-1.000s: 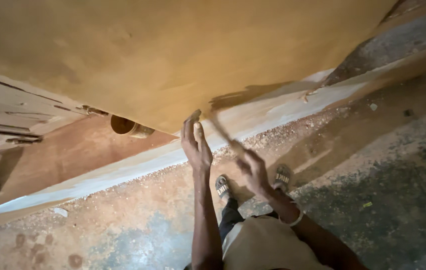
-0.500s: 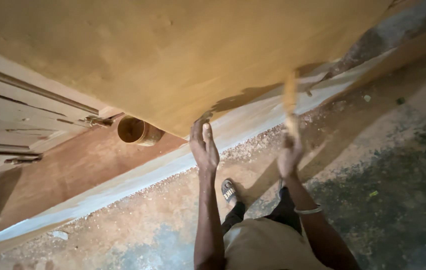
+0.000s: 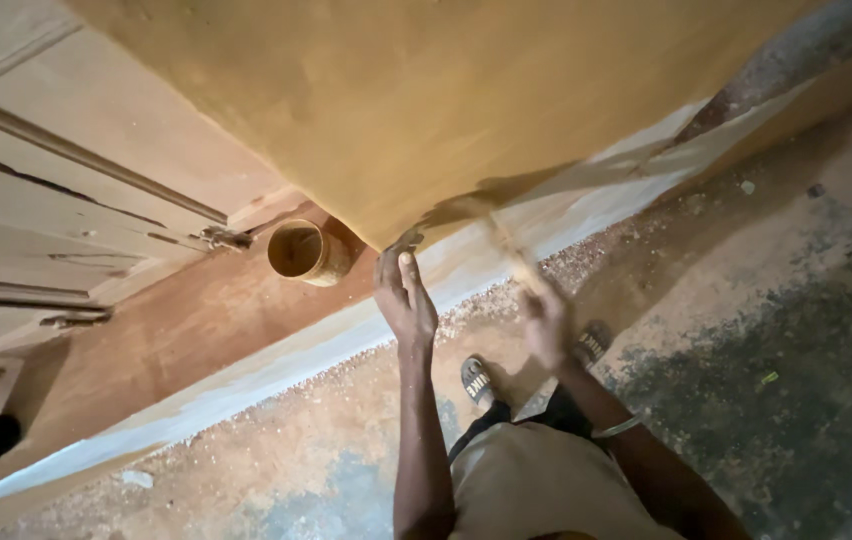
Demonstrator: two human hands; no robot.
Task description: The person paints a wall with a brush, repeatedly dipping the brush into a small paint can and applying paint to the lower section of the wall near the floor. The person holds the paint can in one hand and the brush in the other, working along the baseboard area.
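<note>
One small round pot (image 3: pixel 307 252) stands at the left by the wooden door (image 3: pixel 76 200), its inside coated ochre; we cannot tell how full it is. Next, our left hand (image 3: pixel 404 300) lies flat and released against the lower edge of the ochre wall (image 3: pixel 426 90). Our right hand (image 3: pixel 546 322), blurred, grips a brush (image 3: pixel 508 252) whose tip meets that wall's pale base band (image 3: pixel 586 205)

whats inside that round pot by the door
The pot lies tipped, mouth toward the camera. Its inner wall looks coated in the same ochre colour as the wall. The bottom is in shadow, so whether any liquid is left cannot be told.
</note>
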